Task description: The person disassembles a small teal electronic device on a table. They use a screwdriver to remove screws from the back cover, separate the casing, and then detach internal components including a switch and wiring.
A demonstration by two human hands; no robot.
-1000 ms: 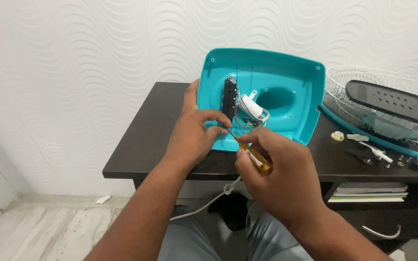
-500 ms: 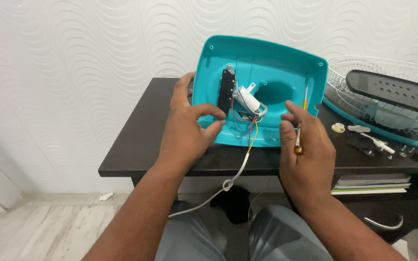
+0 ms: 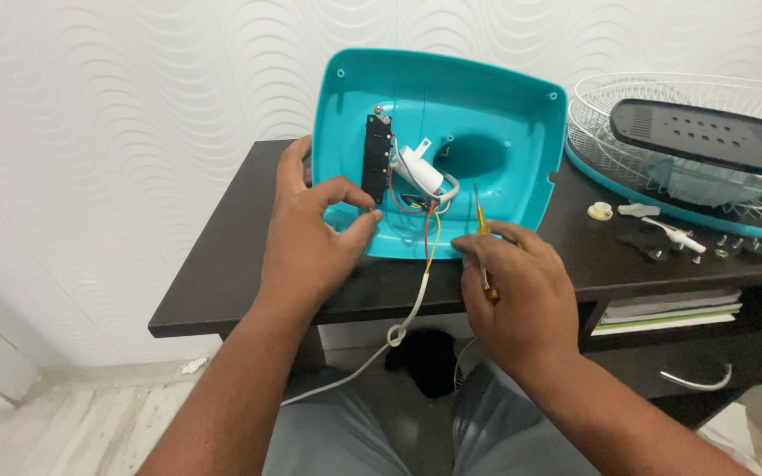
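1. One dark desk (image 3: 222, 282) stands against a white wavy wall (image 3: 134, 88); pale floor (image 3: 72, 423) lies below.
2. One teal shell (image 3: 504, 123) stands at centre; left hand (image 3: 310, 247) grips its left edge.
3. One screwdriver (image 3: 484, 251) is clenched in right hand (image 3: 518, 300).
4. One fan grille (image 3: 690, 150) lies far right.

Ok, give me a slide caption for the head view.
Left hand steadies a teal plastic base on a dark desk; right hand holds a screwdriver.
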